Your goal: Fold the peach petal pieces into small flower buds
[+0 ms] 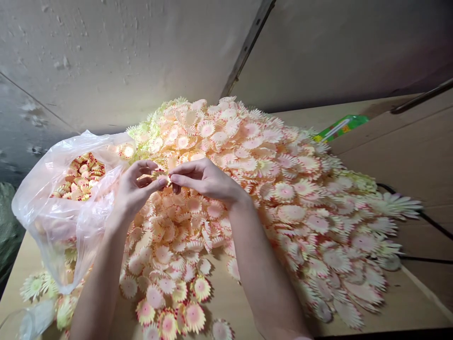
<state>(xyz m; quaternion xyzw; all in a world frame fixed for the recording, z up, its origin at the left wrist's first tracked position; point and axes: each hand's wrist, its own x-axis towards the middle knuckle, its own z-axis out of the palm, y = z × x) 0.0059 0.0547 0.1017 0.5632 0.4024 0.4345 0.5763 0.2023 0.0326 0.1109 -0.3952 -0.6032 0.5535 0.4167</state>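
Over a large heap of artificial flower pieces point(247, 156), my left hand point(136, 186) is closed on one small artificial flower piece point(161, 174), its edge cream and red. From the other side, my right hand point(203, 179) pinches the same piece between thumb and fingers. The fingertips of both hands nearly meet and partly cover it. Pale pink and cream pieces with red-tipped, notched edges make up the heap. Left of my hands, an open translucent plastic bag point(42, 189) contains curled flower pieces point(85, 174) with red edges.
Loose flower pieces lie at the front of the wooden table point(21, 274). A clear plastic container point(37, 321) sits at the lower left. Behind the heap on the right are a green packet point(348, 126) and cardboard point(406, 141), with a black cable point(437, 224) alongside. A wall rises behind.
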